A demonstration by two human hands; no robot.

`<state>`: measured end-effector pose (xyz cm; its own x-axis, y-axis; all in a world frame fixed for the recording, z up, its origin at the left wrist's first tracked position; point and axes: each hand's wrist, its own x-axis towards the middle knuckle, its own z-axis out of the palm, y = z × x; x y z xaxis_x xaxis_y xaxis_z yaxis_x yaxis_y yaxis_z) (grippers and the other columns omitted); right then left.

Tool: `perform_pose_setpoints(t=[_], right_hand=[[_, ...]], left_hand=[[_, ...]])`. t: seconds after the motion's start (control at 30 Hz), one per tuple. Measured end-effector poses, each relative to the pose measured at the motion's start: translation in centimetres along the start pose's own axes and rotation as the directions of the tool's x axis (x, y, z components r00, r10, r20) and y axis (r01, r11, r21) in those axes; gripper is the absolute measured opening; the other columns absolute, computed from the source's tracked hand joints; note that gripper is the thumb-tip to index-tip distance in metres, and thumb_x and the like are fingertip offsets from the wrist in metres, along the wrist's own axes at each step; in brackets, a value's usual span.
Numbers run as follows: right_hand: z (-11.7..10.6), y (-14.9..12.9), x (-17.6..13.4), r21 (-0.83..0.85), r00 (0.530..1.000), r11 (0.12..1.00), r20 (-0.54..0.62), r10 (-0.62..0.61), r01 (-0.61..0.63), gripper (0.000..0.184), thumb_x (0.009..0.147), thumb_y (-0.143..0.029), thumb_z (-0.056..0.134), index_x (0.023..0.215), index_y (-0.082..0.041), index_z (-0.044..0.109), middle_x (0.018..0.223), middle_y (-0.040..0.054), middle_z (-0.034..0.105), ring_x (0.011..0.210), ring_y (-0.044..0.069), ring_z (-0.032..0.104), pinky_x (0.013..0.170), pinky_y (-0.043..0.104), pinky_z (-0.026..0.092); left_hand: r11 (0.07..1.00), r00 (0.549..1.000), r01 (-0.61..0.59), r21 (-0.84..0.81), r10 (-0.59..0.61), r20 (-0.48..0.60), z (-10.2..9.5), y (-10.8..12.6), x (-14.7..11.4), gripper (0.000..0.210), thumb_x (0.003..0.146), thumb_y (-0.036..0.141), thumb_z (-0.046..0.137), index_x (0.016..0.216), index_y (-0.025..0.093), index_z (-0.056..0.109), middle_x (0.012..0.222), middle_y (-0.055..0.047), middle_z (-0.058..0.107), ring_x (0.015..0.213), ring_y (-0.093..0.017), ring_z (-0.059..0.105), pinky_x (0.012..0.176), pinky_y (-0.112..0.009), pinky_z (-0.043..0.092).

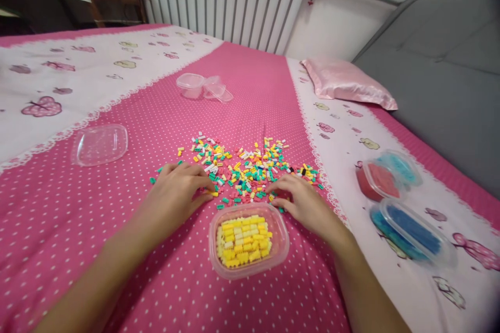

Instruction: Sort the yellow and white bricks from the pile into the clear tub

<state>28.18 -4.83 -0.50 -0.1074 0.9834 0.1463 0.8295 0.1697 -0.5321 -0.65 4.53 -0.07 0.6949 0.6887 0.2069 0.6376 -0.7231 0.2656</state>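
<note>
And L hand [177,184] had a yellow block [214,194] pinched, far-left of the clear tub [279,234]! R hand [300,199] curled at loose blocks [250,176] beyond it, grip unclear. Looked light, stiff, prob. slick: best gripped w/ fingertips, long sides.

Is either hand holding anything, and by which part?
The left hand seems to pinch a yellow piece by its near end; whether the right hand holds anything cannot be told.

tons of tiny blocks [247,174] strewn over a pink bedspread [172,291], yellow one [214,194] pinched by left hand [178,188], right hand [302,196] parked at pile's edge, tub [279,235] of yellows [245,241] set between
</note>
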Motion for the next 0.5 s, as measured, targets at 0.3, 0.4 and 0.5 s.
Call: perform_pose_setpoints(t=[0.3, 0.4, 0.5], right_hand=[[-0.05, -0.34, 0.03, -0.017, 1.000, 1.000, 0.001, -0.002, 0.002, 0.013, 0.086, -0.008, 0.068, 0.082, -0.020, 0.073, 0.087, 0.0037, 0.071, 0.086, 0.019, 0.064, 0.082, 0.036, 0.046], [-0.24, -0.56, 0.02, 0.037, 0.999, 0.999, -0.034, -0.002, 0.003, 0.011, 0.087, -0.011, 0.067, 0.085, -0.020, 0.072, 0.088, 0.0032, 0.074, 0.083, 0.018, 0.067, 0.077, 0.033, 0.048], [-0.60, -0.76, -0.11, 0.102, 0.997, 0.995, -0.070, 0.017, -0.009, 0.009, 0.086, -0.013, 0.065, 0.086, -0.020, 0.072, 0.085, 0.0025, 0.076, 0.077, 0.017, 0.069, 0.072, 0.031, 0.050]], left_hand=[[1.000, 1.000, -0.010, 0.006, 0.010, -0.011, -0.35, 0.14, -0.09, 0.010, 0.089, 0.035, 0.071, 0.094, 0.028, 0.075, 0.097, -0.001, 0.073, 0.093, -0.024, 0.064, 0.083, -0.037, 0.031], [0.999, 0.998, -0.046, -0.018, 0.045, -0.032, -0.50, -0.01, -0.19, 0.014, 0.089, 0.040, 0.071, 0.093, 0.027, 0.075, 0.095, 0.000, 0.073, 0.091, -0.022, 0.065, 0.084, -0.037, 0.031], [0.998, 0.999, -0.047, -0.041, 0.046, -0.027, -0.57, -0.11, -0.28, 0.014, 0.089, 0.039, 0.070, 0.090, 0.027, 0.075, 0.094, 0.000, 0.073, 0.089, -0.020, 0.065, 0.084, -0.037, 0.032]])
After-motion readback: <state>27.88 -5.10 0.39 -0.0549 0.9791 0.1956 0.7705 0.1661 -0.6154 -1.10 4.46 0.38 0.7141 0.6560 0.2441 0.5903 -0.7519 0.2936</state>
